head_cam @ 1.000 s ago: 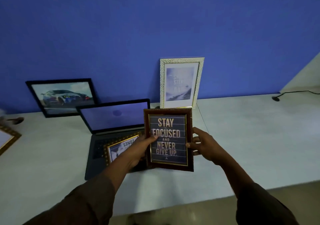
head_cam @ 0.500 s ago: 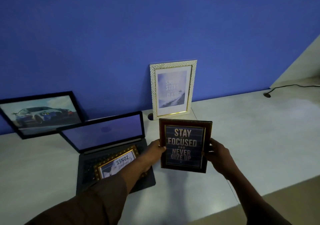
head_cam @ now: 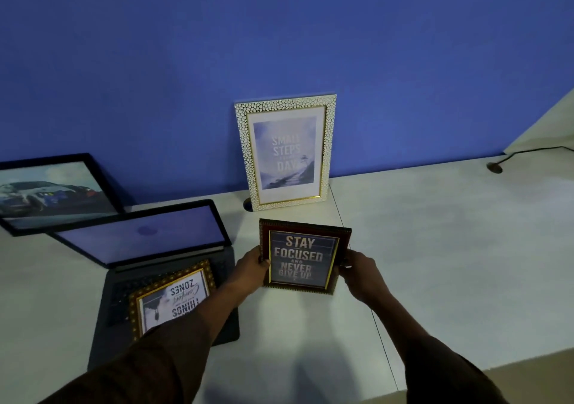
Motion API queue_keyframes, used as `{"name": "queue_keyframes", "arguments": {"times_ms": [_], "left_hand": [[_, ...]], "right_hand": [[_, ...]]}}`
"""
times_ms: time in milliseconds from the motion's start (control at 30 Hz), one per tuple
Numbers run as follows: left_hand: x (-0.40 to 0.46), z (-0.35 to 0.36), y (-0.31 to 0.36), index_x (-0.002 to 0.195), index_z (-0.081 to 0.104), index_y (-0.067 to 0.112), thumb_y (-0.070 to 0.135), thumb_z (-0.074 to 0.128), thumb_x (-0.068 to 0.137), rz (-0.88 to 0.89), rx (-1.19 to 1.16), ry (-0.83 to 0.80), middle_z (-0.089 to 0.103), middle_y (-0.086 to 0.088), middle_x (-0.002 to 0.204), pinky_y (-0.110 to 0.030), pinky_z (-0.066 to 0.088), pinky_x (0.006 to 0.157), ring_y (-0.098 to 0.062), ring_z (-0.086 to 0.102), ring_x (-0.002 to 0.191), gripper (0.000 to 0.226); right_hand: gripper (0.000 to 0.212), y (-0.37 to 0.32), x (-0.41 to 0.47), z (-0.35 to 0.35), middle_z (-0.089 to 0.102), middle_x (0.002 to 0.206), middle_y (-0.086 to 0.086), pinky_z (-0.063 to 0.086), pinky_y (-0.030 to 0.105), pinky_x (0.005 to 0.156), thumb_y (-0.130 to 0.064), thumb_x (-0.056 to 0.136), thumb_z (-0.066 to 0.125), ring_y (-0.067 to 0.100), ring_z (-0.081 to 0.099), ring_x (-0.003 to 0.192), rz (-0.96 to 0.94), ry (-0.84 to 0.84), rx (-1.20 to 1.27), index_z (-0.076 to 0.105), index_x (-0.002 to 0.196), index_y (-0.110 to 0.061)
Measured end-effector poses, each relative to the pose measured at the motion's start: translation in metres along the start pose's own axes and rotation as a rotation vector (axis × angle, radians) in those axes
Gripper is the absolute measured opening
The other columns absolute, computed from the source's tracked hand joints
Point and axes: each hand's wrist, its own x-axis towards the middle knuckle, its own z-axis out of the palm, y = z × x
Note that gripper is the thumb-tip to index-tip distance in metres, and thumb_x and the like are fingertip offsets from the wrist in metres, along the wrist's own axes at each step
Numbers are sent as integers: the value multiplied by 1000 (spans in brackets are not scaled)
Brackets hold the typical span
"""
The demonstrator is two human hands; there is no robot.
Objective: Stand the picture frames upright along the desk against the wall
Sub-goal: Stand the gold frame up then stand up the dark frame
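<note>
- Near the desk [head_cam: 435,248] middle, just in front of the white frame [head_cam: 285,152]: dark frame [head_cam: 302,257] gripped at both side edges by left hand [head_cam: 251,268] and right hand [head_cam: 360,271].
- Could tip flat if released without wall support.
- Facing near, long axis vertical, text upright.

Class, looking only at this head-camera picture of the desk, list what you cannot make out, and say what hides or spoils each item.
1. Car picture frame: its left side is cut off by the picture's left edge.
2. Frame lying on the laptop: its lower part is hidden by the left forearm.
3. White pebbled frame: the faint middle line of text between STEPS and DAY is unreadable.
4. Cable: its far end leaves the right edge.
</note>
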Motion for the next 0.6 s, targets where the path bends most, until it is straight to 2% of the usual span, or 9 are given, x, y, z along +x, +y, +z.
{"name": "queue_keyframes", "arguments": {"times_ms": [100, 167, 233, 300, 367, 400, 500, 600], "left_hand": [[-1, 5, 9, 131, 60, 30, 34, 45, 105, -18, -24, 46, 69, 4, 125, -37, 51, 95, -19, 65, 114, 31], [8, 6, 3, 130, 61, 33, 35, 47, 103, -35, -34, 36, 69, 5, 127, -40, 52, 97, -18, 65, 115, 31], [15, 4, 5, 127, 64, 28, 26, 53, 101, -57, -59, 19, 71, 1, 127, -41, 52, 101, -17, 67, 112, 28], [17, 2, 14, 113, 68, 20, 8, 56, 98, -118, -134, 1, 73, -3, 115, -32, 54, 88, -14, 68, 98, 22], [21, 0, 19, 103, 67, 17, 0, 57, 95, -191, -189, -26, 72, -2, 101, -25, 48, 73, -14, 66, 89, 21], [24, -1, 18, 102, 67, 16, 0, 58, 93, -211, -205, -37, 73, -4, 101, -27, 48, 75, -18, 67, 94, 21], [35, -3, 15, 107, 67, 16, -3, 60, 87, -220, -243, -86, 73, -14, 118, -34, 50, 89, -31, 65, 114, 29], [44, -1, 9, 109, 67, 16, 1, 65, 68, -213, -300, -127, 72, -16, 122, -46, 49, 104, -36, 64, 118, 44]], "right_hand": [[31, 5, 17, -6, 74, 121, 7, 59, 48, 90, -9, 94, 66, 26, 71, 108, 0, -42, 37, 68, 124, -15], [33, 8, 29, -9, 73, 125, 11, 59, 52, 92, -10, 95, 66, 29, 71, 110, -18, -76, 43, 66, 127, -14], [34, 9, 37, -10, 73, 123, 11, 60, 52, 90, -11, 95, 66, 30, 71, 108, -27, -105, 41, 65, 128, -13], [32, 10, 43, -12, 74, 116, 8, 61, 51, 86, -14, 93, 67, 28, 72, 102, -28, -130, 43, 66, 125, -18], [28, 12, 49, -15, 73, 109, 4, 63, 49, 82, -15, 93, 67, 27, 73, 97, -29, -180, 56, 66, 120, -23], [26, 13, 52, -17, 72, 108, 3, 64, 47, 79, -13, 94, 68, 28, 73, 97, -24, -215, 70, 65, 119, -21], [26, 15, 60, -24, 70, 112, 6, 65, 42, 78, -10, 92, 71, 27, 71, 104, -11, -311, 88, 66, 117, -14], [24, 17, 68, -26, 70, 112, 4, 64, 44, 82, -10, 91, 73, 27, 70, 108, -14, -376, 65, 67, 114, -14]]}}
